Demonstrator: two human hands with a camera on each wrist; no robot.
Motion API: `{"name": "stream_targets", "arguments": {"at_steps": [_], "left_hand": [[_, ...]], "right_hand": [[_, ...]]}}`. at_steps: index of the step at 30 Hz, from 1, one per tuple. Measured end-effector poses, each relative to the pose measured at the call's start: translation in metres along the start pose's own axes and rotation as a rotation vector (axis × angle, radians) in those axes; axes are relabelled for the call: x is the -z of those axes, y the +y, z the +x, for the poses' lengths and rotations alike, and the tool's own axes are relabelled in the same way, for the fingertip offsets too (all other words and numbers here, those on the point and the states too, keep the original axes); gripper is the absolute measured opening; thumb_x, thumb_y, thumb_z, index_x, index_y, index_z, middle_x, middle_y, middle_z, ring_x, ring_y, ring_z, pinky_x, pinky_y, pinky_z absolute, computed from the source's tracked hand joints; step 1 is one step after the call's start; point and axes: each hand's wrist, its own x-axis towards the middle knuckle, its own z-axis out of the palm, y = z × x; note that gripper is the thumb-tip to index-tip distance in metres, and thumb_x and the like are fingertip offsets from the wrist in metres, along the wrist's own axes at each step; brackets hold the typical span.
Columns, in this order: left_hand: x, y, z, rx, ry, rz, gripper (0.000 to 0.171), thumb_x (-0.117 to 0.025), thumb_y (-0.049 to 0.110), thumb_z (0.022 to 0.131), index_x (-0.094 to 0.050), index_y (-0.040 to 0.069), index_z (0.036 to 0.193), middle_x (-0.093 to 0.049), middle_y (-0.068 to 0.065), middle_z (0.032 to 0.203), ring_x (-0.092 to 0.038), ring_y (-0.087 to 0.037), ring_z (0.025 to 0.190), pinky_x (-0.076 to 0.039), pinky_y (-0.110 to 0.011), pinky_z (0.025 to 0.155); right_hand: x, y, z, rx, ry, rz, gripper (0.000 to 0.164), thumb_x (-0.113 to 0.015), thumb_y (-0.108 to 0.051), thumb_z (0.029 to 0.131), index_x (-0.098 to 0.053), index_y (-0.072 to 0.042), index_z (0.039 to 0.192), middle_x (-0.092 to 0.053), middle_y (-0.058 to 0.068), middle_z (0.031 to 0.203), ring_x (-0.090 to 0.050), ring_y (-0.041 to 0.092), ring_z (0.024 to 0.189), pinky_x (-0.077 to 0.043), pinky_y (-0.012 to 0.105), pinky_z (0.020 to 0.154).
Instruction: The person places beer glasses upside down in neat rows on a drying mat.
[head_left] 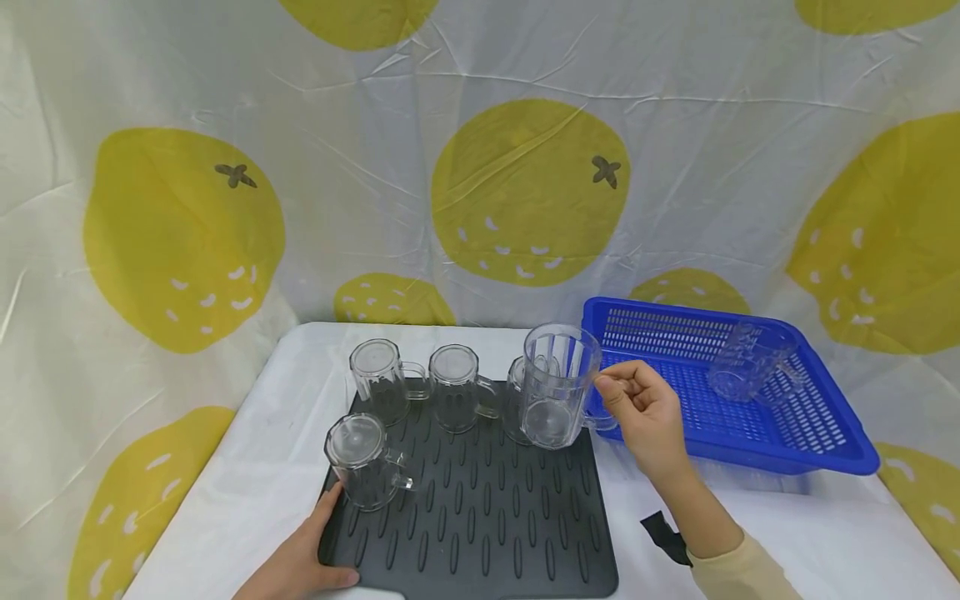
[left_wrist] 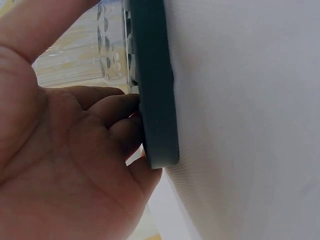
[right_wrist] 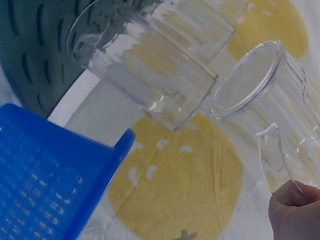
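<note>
My right hand (head_left: pixel 647 408) pinches the handle of a clear glass mug (head_left: pixel 557 392), raised over the back right part of a dark ribbed mat (head_left: pixel 480 533). In the right wrist view, fingertips grip the handle of this mug (right_wrist: pixel 250 90). Behind it, another mug (head_left: pixel 513 412) on the mat is partly hidden. My left hand (head_left: pixel 303 554) rests at the mat's left edge, thumb near the front corner. Just above its fingers stands a front-left mug (head_left: pixel 363 467). The left wrist view shows fingers touching the edge of the mat (left_wrist: pixel 157 100).
Two more mugs, back left (head_left: pixel 380 383) and back middle (head_left: pixel 454 392), stand on the mat. To the right, a blue perforated basket (head_left: pixel 832 450) holds a tilted clear mug (head_left: pixel 738 367). A patterned curtain (head_left: pixel 360 167) hangs behind the white table (head_left: pixel 247 467).
</note>
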Motion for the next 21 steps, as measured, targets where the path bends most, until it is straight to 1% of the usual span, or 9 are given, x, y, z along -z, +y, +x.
{"name": "stream_targets", "arguments": {"at_steps": [3,8,10,15,17,19,21], "left_hand": [[0.0,0.0,0.0,0.005,0.0,-0.006,0.128,-0.093,0.03,0.061,-0.01,0.003,0.155,-0.014,-0.033,0.155,-0.021,-0.053,0.138,-0.026,-0.068,0.103],[0.0,0.0,0.0,0.005,0.001,0.007,0.128,-0.092,0.029,0.062,-0.01,0.003,0.156,-0.014,-0.033,0.155,-0.022,-0.054,0.137,-0.028,-0.068,0.102],[0.0,-0.001,-0.001,0.0,0.003,0.012,0.128,-0.092,0.03,0.062,-0.01,0.002,0.156,-0.014,-0.033,0.155,-0.023,-0.054,0.137,-0.028,-0.068,0.102],[0.002,-0.002,-0.002,-0.045,0.001,0.016,0.125,-0.091,0.028,0.065,-0.009,0.003,0.156,-0.014,-0.032,0.155,-0.022,-0.053,0.138,-0.028,-0.067,0.103],[0.002,-0.002,-0.002,-0.062,0.005,0.024,0.124,-0.091,0.027,0.065,-0.009,0.003,0.156,-0.015,-0.032,0.155,-0.022,-0.053,0.138,-0.028,-0.066,0.103],[0.001,-0.001,-0.003,-0.062,0.017,0.034,0.124,-0.091,0.027,0.065,-0.01,0.004,0.156,-0.017,-0.032,0.155,-0.024,-0.052,0.137,-0.028,-0.066,0.103],[0.001,0.0,-0.004,-0.059,0.035,0.05,0.124,-0.091,0.028,0.064,-0.011,0.004,0.156,-0.021,-0.033,0.153,-0.03,-0.052,0.135,-0.03,-0.065,0.102]], "right_hand": [[-0.006,0.001,-0.001,-0.023,-0.021,-0.003,0.017,-0.054,0.013,0.093,-0.064,-0.001,0.095,-0.049,-0.004,0.064,-0.026,0.012,0.045,-0.019,0.03,0.037],[-0.015,0.002,-0.002,-0.022,-0.057,0.002,0.015,-0.054,0.014,0.093,-0.064,0.003,0.096,-0.048,-0.002,0.062,-0.026,0.012,0.045,-0.019,0.03,0.037],[-0.018,0.003,-0.003,-0.012,-0.066,0.016,0.015,-0.053,0.014,0.093,-0.063,0.004,0.096,-0.05,-0.001,0.064,-0.03,0.011,0.048,-0.024,0.028,0.04],[-0.026,0.005,-0.005,0.002,-0.085,0.069,0.014,-0.053,0.015,0.093,-0.062,0.006,0.096,-0.054,0.0,0.067,-0.041,0.008,0.057,-0.033,0.028,0.048],[-0.029,0.006,-0.006,-0.008,-0.089,0.079,0.013,-0.053,0.014,0.093,-0.062,0.006,0.096,-0.055,0.0,0.067,-0.04,0.008,0.057,-0.032,0.029,0.049],[-0.031,0.007,-0.007,-0.023,-0.089,0.078,0.011,-0.053,0.013,0.093,-0.062,0.006,0.095,-0.053,-0.002,0.067,-0.039,0.007,0.056,-0.031,0.03,0.049],[-0.033,0.008,-0.008,-0.037,-0.088,0.074,0.011,-0.053,0.013,0.093,-0.062,0.007,0.095,-0.052,-0.002,0.067,-0.037,0.008,0.056,-0.03,0.03,0.048]]}}
